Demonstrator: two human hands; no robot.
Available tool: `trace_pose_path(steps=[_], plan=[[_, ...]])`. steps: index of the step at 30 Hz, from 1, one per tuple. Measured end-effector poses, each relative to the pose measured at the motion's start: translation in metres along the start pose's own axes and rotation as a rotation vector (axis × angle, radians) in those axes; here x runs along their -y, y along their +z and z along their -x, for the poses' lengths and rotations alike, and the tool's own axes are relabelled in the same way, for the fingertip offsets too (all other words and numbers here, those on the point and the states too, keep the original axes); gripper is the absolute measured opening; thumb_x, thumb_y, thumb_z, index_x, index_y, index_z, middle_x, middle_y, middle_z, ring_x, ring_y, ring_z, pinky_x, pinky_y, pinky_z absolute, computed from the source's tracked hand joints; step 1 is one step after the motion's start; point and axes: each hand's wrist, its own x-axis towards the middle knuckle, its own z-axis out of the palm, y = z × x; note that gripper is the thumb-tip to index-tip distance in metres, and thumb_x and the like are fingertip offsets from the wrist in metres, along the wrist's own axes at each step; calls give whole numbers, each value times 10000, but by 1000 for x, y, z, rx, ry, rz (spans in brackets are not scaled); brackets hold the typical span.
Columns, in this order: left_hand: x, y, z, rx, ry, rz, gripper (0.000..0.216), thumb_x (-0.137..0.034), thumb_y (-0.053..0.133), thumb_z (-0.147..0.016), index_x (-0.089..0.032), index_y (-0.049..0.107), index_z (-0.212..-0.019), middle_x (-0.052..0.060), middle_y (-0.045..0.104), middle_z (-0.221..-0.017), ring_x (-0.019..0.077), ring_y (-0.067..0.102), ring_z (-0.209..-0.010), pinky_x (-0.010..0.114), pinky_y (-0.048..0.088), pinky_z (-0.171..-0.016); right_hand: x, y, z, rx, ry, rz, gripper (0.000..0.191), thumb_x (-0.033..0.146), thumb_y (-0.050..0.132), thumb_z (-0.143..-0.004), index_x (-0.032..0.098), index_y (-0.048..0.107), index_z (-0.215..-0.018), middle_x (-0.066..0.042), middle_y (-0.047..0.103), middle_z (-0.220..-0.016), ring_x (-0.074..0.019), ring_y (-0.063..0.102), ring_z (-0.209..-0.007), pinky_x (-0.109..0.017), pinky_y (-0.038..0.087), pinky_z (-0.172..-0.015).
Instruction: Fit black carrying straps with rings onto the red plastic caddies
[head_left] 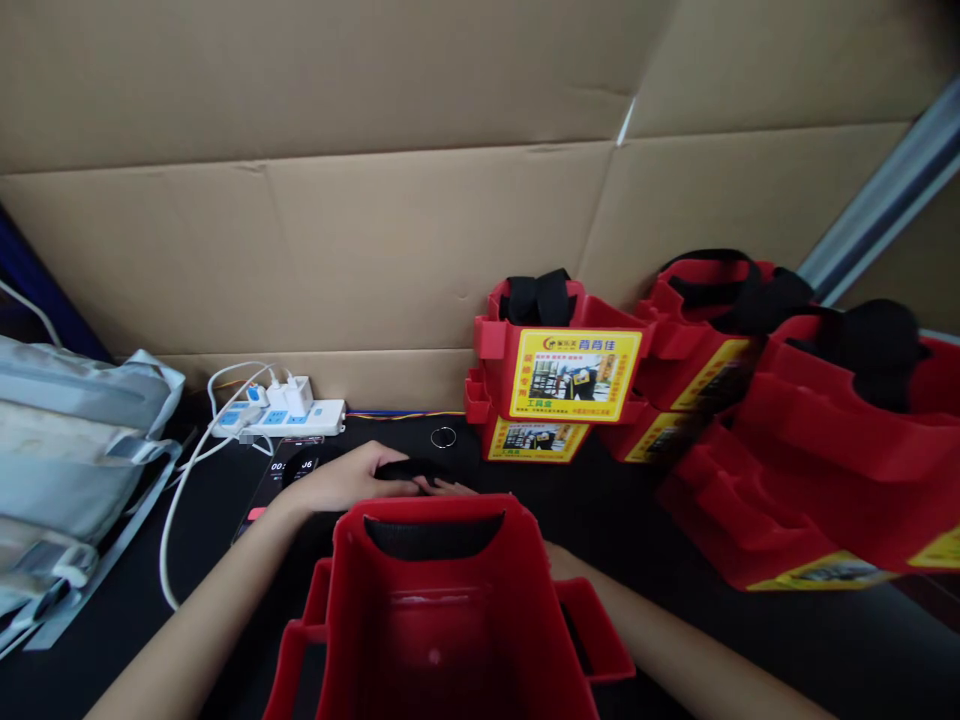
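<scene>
A red plastic tool box (442,610) stands close in front of me, its open top facing me and a side pocket on either side. Behind its far rim, my left hand (356,480) is closed on a black strap (412,468). My right hand (450,488) reaches round the box's right side. Only its fingers show, closed at the same strap; the rest is hidden behind the box. More black webbing (435,538) shows through the slot in the far wall.
Stacked red tool boxes (577,370) with yellow labels and black straps stand at the back and right. On the left are a white power strip (322,415) with plugs and cables, a phone (281,480) and a grey backpack (75,450). A cardboard wall (375,260) closes off the back.
</scene>
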Motion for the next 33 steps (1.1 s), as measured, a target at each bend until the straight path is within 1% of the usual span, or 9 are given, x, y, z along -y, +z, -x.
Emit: trace_pose_path(steps=[3,6,9,12,19,23,26,28,33], plan=[[23,-5,-24,-220,-111,-35,252,-362,554,-755,-136,620,-845,-24,552,-576,120,517,-524,234,433,-517,-14,-10,-23,-4,-8,115,336,156,417,-850,262,565,-1133,-58,467,-1304,-166,337,-1267,-287,277,-1013],[37,-11,-53,-334,-163,-43,208,-319,519,-793,-120,568,-825,-46,467,-514,93,466,-443,228,417,-479,-24,-16,-54,-76,84,241,360,112,464,-819,167,532,-1168,-120,375,-1362,-217,252,-1303,-379,177,-1070],[37,-17,-72,-419,-193,-41,201,-312,498,-827,-116,537,-806,-41,480,-541,78,473,-453,217,413,-477,-29,-10,-80,-153,246,332,328,210,495,-846,160,500,-1170,-123,421,-1301,-246,393,-1195,-480,304,-987],[35,-22,-78,-452,-200,-26,201,-323,539,-799,-123,530,-777,-37,497,-552,76,478,-456,211,403,-468,-30,-4,-94,-174,311,349,286,305,485,-861,175,520,-1113,-78,518,-1164,-189,530,-999,-413,452,-836],[35,-37,-61,-442,-197,52,289,-337,723,-561,-127,551,-659,-60,454,-452,75,417,-401,196,294,-393,-3,-31,-111,-330,12,174,340,15,446,-784,167,564,-1064,-74,545,-1050,-142,529,-998,-280,415,-901],[26,-32,-58,-452,-146,160,307,-288,764,-490,-118,590,-677,-46,495,-463,72,426,-407,191,306,-400,19,-48,-113,-463,-83,73,370,64,421,-797,193,521,-1129,-74,492,-1121,-145,496,-1056,-283,414,-916],[20,-27,-64,-545,-86,253,269,-275,736,-527,-113,620,-709,-18,551,-519,67,423,-411,190,309,-401,30,-54,-101,-544,-21,-44,526,205,475,-807,216,330,-1313,-111,354,-1281,-194,431,-1157,-339,419,-921],[19,-28,-69,-647,-42,320,236,-290,696,-575,-112,635,-718,2,585,-572,75,444,-434,191,322,-409,37,-58,-88,-429,106,-150,695,332,527,-785,200,192,-1380,-145,338,-1302,-240,430,-1160,-387,421,-909],[25,-41,-71,-914,63,470,202,-285,634,-625,-103,663,-711,23,606,-658,88,492,-519,179,365,-455,52,-71,-62,443,119,-380,762,427,641,-679,195,320,-1330,-51,602,-937,-151,588,-761,-281,501,-658]])
